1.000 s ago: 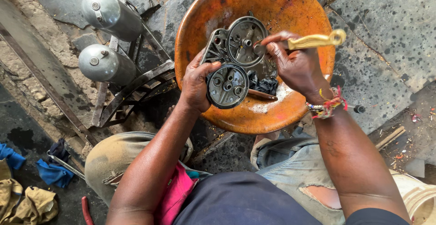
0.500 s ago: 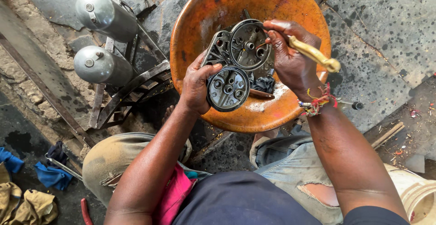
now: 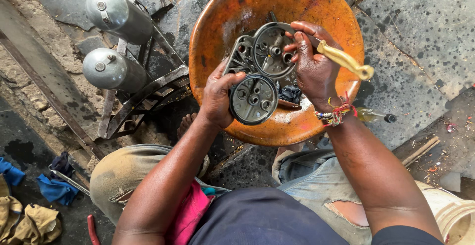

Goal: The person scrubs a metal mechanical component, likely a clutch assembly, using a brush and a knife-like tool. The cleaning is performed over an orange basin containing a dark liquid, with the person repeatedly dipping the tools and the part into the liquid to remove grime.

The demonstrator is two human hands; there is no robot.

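Over an orange basin (image 3: 316, 7) I hold a grey metal engine part (image 3: 257, 79) made of two round plates with holes. My left hand (image 3: 217, 96) grips its left side, thumb on the lower plate. My right hand (image 3: 311, 69) holds a yellow-handled tool (image 3: 344, 59), its handle sticking out to the right, while the fingers rest on the upper round plate. A dark rag lies in the basin beneath the part.
Two silver metal cylinders (image 3: 116, 12) on a dark steel frame (image 3: 143, 96) lie to the left on the stone floor. A screwdriver (image 3: 376, 116) rests right of the basin. Blue and tan cloths (image 3: 29, 210) sit at lower left, a white bucket (image 3: 452, 215) at lower right.
The yellow handle in my right hand has swung from level above the hand down to the right. The metal part stays in the left hand.
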